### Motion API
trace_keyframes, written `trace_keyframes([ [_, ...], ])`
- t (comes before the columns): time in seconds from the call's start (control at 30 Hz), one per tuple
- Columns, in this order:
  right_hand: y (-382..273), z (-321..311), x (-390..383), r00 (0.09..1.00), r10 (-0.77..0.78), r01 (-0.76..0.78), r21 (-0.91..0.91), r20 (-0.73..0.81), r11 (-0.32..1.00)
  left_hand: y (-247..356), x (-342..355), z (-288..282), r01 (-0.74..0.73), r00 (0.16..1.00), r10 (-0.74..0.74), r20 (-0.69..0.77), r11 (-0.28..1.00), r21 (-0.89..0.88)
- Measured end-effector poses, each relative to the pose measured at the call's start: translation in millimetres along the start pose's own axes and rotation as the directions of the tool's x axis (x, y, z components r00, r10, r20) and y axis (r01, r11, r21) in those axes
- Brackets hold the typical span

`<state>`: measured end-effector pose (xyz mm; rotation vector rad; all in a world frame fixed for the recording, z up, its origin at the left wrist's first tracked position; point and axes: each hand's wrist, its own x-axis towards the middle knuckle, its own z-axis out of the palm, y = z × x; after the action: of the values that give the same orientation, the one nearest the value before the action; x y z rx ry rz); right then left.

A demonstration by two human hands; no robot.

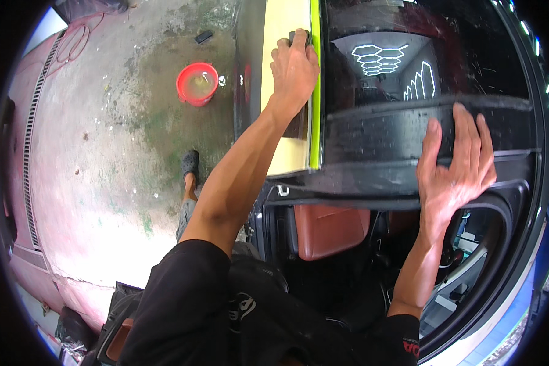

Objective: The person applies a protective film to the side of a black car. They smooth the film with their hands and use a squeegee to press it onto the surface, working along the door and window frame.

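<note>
My left hand [294,68] is wrapped over a small black block [308,39], only partly visible under the fingers. It presses this block against a pale yellow sheet [280,18] along the side of a black car. A bright lime-green strip [315,110] borders the sheet's right side. Beneath my left wrist a dark brown patch shows on the sheet. My right hand [454,174] is open, fingers spread, over the car's glossy black roof [372,134] by the door frame. Whether its fingertips rest on the surface, I cannot tell.
A red bucket [197,85] with cloudy liquid stands on the stained concrete floor, with a small black object [204,38] beyond it. Below the roof edge, a brown car seat [332,232] shows through the door opening. A drain grate [29,165] runs along the left.
</note>
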<state>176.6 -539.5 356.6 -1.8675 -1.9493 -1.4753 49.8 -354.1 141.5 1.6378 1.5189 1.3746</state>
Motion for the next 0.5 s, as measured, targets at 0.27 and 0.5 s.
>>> trace_keyframes([
  [0.27,4.4,6.1,-6.0,0.999,-0.001,0.000,0.015,0.054,1.000,-21.2,137.3,34.1,0.000,0.998,-0.001,0.055,1.000,0.012],
  [0.5,8.2,-2.3,-10.4,0.991,0.007,-0.012,0.036,0.132,0.999,-6.7,107.3,30.3,0.012,1.000,-0.012,0.009,1.000,0.017],
])
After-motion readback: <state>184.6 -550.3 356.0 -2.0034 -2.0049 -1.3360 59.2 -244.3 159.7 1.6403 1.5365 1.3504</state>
